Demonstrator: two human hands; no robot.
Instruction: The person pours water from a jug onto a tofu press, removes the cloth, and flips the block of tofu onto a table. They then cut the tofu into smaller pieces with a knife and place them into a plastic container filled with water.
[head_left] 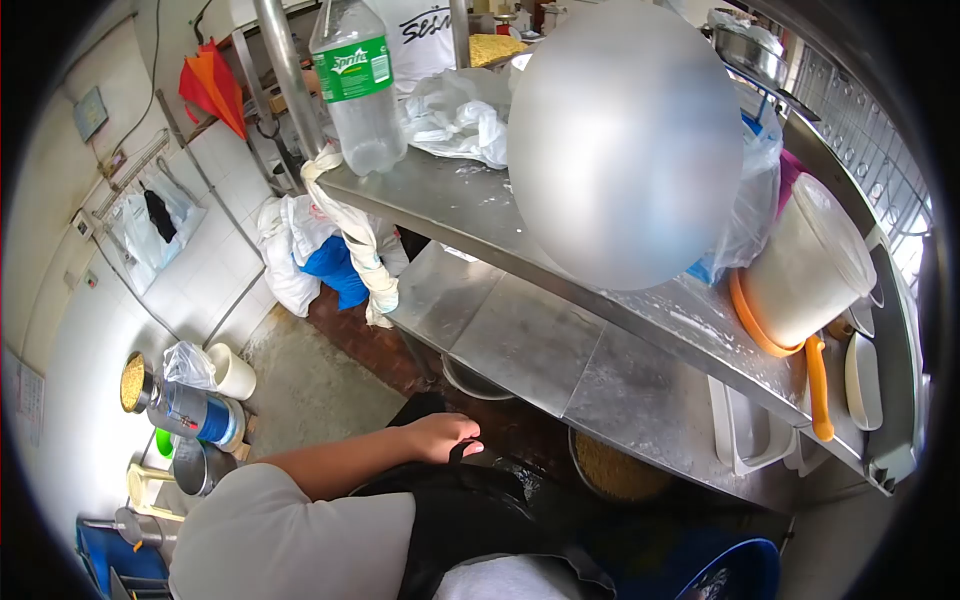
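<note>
My left hand [445, 437] is at the lower middle of the head view, reached by a bare forearm and a white sleeve from the lower left. Its fingers are closed on a black strap [460, 452], which rises from the black apron [465, 520] on my body. White cloth [515, 578] shows at the bottom edge, below the apron. Beyond my left hand lies the lower shelf of a metal table [525, 330]. My right hand is not in view.
The upper shelf [430, 195] holds a green-labelled bottle [365, 125], plastic bags [460, 120] and a white bucket [800, 255]. Beneath are a basin of yellowish food [615, 470] and a blue tub [755, 565]. Containers [205, 415] stand along the left wall. A large blur hides the upper middle.
</note>
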